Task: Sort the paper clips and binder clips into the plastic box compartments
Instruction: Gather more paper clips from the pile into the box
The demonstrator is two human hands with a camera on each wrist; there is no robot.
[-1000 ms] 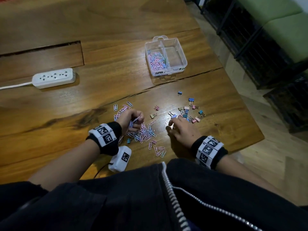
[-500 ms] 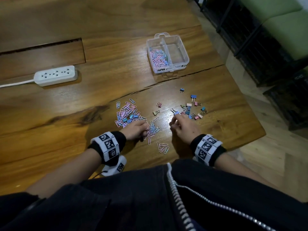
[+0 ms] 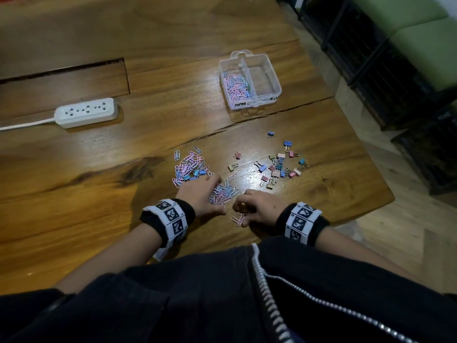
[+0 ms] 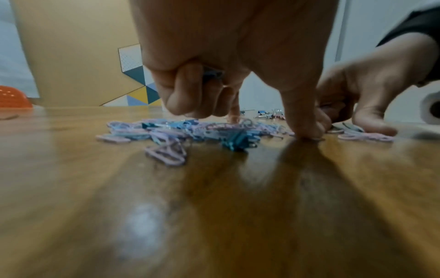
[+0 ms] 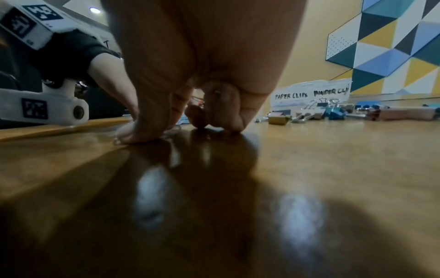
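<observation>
Pink and blue paper clips [image 3: 190, 167] lie heaped on the wooden table [image 3: 99, 189], with a few blue binder clips [image 3: 195, 174] mixed in. My left hand [image 3: 212, 191] rests on the heap's near part. Its fingers [image 4: 181, 97] curl round a blurred bluish bunch of clips, and its thumb presses the table. My right hand [image 3: 241, 209] is curled over a few loose pink paper clips [image 3: 238, 218], fingertips [image 5: 228, 120] on the wood. More binder clips [image 3: 279, 167] are scattered to the right. The clear plastic box [image 3: 277, 87] stands farther back, paper clips [image 3: 236, 86] in its left compartment, its right one bare.
A white power strip [image 3: 86, 112] with its cord lies at the far left. A long groove crosses the table behind it. The table's right edge [image 3: 366, 149] drops to the floor, beside black wire frames with green cushions [image 3: 395, 58].
My left hand came back from the far heap to the nearer clips. My right hand left the binder clips and moved left and nearer, onto the loose paper clips.
</observation>
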